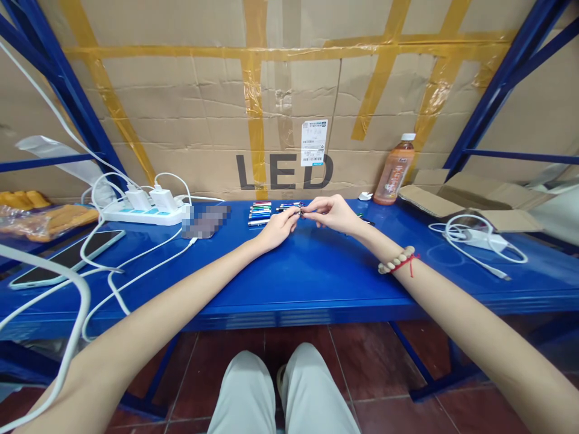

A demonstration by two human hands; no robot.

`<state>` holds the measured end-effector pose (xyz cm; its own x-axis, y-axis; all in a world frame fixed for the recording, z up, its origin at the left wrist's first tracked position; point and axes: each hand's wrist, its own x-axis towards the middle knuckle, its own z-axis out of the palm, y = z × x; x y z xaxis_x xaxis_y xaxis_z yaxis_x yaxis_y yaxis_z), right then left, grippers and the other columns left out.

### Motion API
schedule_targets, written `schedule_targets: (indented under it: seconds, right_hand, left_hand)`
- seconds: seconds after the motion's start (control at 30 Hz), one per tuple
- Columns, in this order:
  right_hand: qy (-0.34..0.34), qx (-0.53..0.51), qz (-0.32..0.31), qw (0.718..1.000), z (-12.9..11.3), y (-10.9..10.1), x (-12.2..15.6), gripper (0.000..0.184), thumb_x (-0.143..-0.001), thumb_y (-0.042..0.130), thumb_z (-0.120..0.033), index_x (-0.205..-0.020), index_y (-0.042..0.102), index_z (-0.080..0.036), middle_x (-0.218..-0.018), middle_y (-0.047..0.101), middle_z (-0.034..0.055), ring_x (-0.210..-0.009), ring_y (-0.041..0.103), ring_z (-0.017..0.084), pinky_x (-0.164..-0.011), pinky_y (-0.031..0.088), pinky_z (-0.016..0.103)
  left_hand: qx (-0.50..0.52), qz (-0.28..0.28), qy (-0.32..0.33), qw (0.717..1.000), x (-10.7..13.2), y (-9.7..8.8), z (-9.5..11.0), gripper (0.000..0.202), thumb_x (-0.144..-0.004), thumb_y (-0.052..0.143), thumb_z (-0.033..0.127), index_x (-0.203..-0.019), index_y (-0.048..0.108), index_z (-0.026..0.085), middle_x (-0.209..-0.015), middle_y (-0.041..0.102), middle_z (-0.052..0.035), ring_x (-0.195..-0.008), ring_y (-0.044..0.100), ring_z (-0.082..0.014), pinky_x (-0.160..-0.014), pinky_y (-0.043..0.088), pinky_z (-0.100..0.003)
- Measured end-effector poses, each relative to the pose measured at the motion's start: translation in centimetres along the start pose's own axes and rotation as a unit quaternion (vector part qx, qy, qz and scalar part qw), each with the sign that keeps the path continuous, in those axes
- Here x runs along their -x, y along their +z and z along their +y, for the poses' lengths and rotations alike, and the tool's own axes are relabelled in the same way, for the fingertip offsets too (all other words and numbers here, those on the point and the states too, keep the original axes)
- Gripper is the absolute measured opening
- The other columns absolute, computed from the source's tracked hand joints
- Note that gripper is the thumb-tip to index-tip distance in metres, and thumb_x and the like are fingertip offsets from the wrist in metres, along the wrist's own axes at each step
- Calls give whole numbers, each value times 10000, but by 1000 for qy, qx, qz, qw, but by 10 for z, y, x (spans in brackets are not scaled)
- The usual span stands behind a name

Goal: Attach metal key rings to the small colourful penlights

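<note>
Both my hands meet over the far middle of the blue shelf. My left hand and my right hand are closed in pinches on the two ends of one small thin pen-like item, too small to name surely. A short row of several coloured pens lies on the shelf just left of and behind my left hand. A few more thin pens lie behind my fingers. A bead bracelet with a red string sits on my right wrist.
A white power strip with chargers and white cables stands at the back left, a phone nearer the left edge. An orange drink bottle stands back right beside an open cardboard box. A coiled white charger cable lies right. A cardboard wall closes the back.
</note>
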<state>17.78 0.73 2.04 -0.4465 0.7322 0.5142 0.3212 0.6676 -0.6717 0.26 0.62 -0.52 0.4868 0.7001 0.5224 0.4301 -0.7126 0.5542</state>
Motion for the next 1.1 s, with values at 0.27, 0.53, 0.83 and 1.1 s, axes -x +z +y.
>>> schedule_targets:
  seconds: [0.27,0.53,0.83,1.1]
  right_hand:
    - [-49,-8,-26,998,11,-6,-3,345,-628,644,-417,-790,657,-112,-825,582,63,-480,492,34,-429,422,168]
    - [-40,-17,-59,997,18,-6,-1,323,-610,663,-404,-699,634,-95,-742,546,40,-454,480,32,-398,409,167]
    - [-32,16,-63,997,13,-5,2,338,-609,652,-428,-649,605,-96,-684,521,20,-465,468,28,-421,410,159]
    - [17,17,-27,999,4,1,3,394,-599,630,-477,-595,574,-87,-567,496,5,-432,444,38,-411,354,164]
  left_hand:
    - [1,-30,7,1000,2,-1,5,205,-876,296,268,-813,460,163,-591,435,24,-564,419,-101,-589,340,-213]
    - [-6,-60,21,998,5,1,1,160,-870,309,281,-767,365,172,-596,464,38,-569,448,-98,-604,345,-224]
    - [-50,-57,43,996,8,1,5,123,-864,321,267,-811,382,174,-693,501,13,-601,478,-109,-576,347,-220]
    - [-110,-23,56,992,9,-2,10,114,-860,343,252,-859,420,169,-837,565,-29,-712,542,-141,-618,376,-227]
